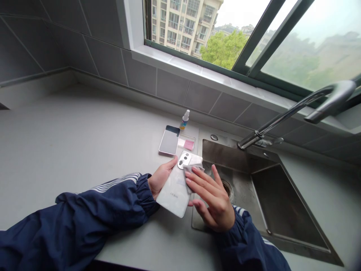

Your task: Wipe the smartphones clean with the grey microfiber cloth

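Observation:
A white smartphone (172, 201) lies tilted in my left hand (160, 178), its back with camera lenses and OPPO lettering facing up. The left thumb is at the phone's edge near the cameras, and the other fingers are mostly hidden beneath it. My right hand (213, 199) presses a thin grey cloth (188, 184) against the phone's back, just below the cameras. Its fingers are nearly straight over the cloth, with the thumb lower and apart. The phone is above the counter, beside the sink's left edge.
Beyond the phone lie a flat device with a dark glossy face (169, 140), a small spray bottle (184, 121) and a clear tray with a pink piece (188, 145). To the right are a steel sink (225, 154) and a chrome faucet (284, 113). A window is behind the pale counter (84, 139).

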The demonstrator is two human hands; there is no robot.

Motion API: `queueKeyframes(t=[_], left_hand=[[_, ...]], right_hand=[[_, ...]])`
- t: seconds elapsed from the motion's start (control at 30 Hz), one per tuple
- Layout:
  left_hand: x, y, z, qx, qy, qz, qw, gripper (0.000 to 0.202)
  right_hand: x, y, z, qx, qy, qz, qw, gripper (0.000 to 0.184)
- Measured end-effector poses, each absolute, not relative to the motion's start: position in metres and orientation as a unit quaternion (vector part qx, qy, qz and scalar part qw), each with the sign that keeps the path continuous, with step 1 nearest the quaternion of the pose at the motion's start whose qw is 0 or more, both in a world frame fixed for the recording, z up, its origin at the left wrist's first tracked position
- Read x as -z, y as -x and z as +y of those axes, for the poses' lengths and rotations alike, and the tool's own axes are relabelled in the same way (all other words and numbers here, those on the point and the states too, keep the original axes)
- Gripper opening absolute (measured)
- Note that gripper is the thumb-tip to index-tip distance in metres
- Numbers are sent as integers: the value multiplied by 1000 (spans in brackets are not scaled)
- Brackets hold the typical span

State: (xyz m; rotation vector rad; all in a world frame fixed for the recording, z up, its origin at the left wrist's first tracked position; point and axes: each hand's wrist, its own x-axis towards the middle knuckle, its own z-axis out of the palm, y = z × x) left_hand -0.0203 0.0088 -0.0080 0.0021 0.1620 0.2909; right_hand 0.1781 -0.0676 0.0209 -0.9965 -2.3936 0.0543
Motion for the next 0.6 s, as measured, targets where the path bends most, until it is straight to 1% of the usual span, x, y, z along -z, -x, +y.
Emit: queueKeyframes(t=[0.13,0.37,0.5,0.6], left_hand=[[9,20,6,-119,-50,107,986,76],[11,16,1,-106,-159,101,976,88],[11,13,0,-91,-228,73,967,93],[11,11,-1,-78,-258,59,961,93]], right_hand=[[-14,-182,-63,-10,416,-872,260,49],[-3,-183,-59,-16,495,-836,237,56],[-1,-182,-59,-34,498,-830,250,59],[-2,-182,-59,-53,486,-831,266,59]])
